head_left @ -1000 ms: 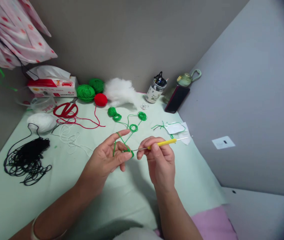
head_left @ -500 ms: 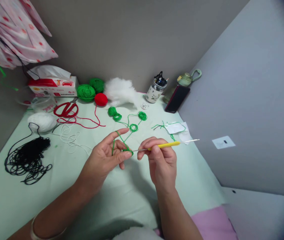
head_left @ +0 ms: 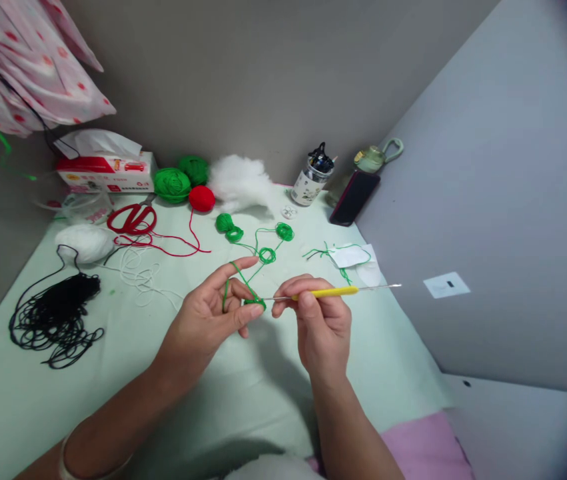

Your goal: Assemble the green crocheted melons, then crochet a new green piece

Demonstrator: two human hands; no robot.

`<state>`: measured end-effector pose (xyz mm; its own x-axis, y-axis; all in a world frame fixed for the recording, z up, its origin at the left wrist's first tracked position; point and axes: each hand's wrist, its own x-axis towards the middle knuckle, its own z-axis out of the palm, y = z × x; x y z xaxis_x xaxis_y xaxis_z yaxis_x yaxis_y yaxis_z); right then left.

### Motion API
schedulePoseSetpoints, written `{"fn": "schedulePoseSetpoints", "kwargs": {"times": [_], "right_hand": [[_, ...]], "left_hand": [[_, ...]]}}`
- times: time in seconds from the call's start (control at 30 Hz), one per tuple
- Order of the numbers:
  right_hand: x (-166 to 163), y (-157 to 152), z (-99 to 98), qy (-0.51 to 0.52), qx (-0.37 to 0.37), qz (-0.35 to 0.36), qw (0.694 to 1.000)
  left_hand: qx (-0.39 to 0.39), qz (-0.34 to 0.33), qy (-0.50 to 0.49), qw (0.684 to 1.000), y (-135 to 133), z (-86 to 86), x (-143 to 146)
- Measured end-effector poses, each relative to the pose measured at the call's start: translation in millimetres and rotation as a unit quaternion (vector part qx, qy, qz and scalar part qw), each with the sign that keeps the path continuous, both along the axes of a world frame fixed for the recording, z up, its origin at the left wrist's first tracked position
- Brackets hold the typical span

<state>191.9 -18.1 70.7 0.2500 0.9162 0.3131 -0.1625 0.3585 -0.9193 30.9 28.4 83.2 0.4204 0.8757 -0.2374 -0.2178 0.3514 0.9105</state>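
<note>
My left hand [head_left: 218,303] pinches a small piece of green crochet work [head_left: 256,303] between thumb and fingers, with green yarn looped over its raised index finger. In my right hand [head_left: 320,320] is a crochet hook [head_left: 333,292] with a yellow handle and a metal tip at each end. Its left tip reaches the crochet work; whether it is inside a stitch is too small to tell. Beyond the hands lie loose green yarn coils [head_left: 267,256], joined by strands to another coil [head_left: 284,232] and a small green bundle [head_left: 224,223].
At left are black yarn [head_left: 58,310], a white yarn ball [head_left: 84,243], red scissors [head_left: 133,219] and a tissue box [head_left: 113,175]. Along the back stand green balls [head_left: 172,185], a red ball [head_left: 202,199], white stuffing [head_left: 240,183], a pen cup [head_left: 308,187] and a phone [head_left: 354,197].
My right hand and the hook have shifted slightly left, and the hook's free right end has dipped a little. My left hand stays nearly still.
</note>
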Motion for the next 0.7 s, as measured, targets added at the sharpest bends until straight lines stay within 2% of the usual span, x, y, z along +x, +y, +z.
{"fn": "schedulePoseSetpoints", "kwargs": {"times": [0.17,0.43,0.7], "right_hand": [[-2.0,-1.5,1.5,-0.031,0.011,-0.010,0.999],[1.5,-1.2,0.7,-0.017,-0.002,0.028,0.999],[2.5,-3.7,3.7,-0.061,0.008,0.013,0.998]], "left_hand": [[0.014,0.008,0.014,1.000,-1.5,-1.3,0.2],[0.008,-0.011,0.026,1.000,-0.8,4.7,-4.2],[0.030,0.000,0.059,0.998,-0.3,4.0,-3.7]]}}
